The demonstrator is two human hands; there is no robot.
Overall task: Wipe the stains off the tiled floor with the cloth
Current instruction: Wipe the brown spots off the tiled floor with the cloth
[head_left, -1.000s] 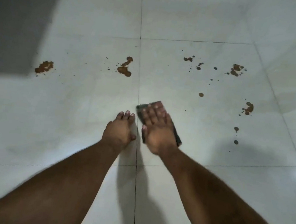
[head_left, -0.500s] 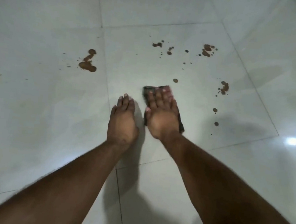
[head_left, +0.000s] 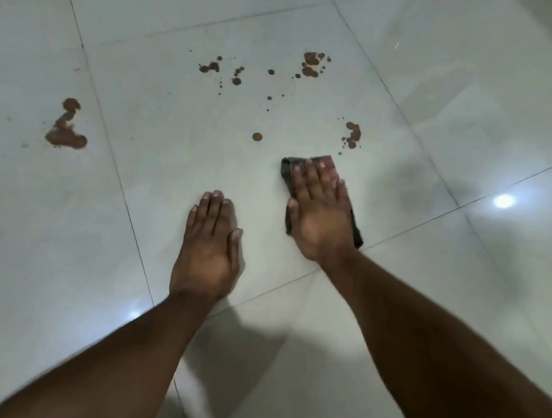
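Hands lie nearest, flat on the pale tiled floor. Left hand rests released, holding nothing. Right hand presses straight fingers on the dark cloth, long axis pointing away. Brown stains begin just beyond the right grip; larger blotch lies far left.

The right hand is sliding the dark cloth rightward across the tiled floor, away from the left hand, closing on the brown stain cluster and clearing two small spots.
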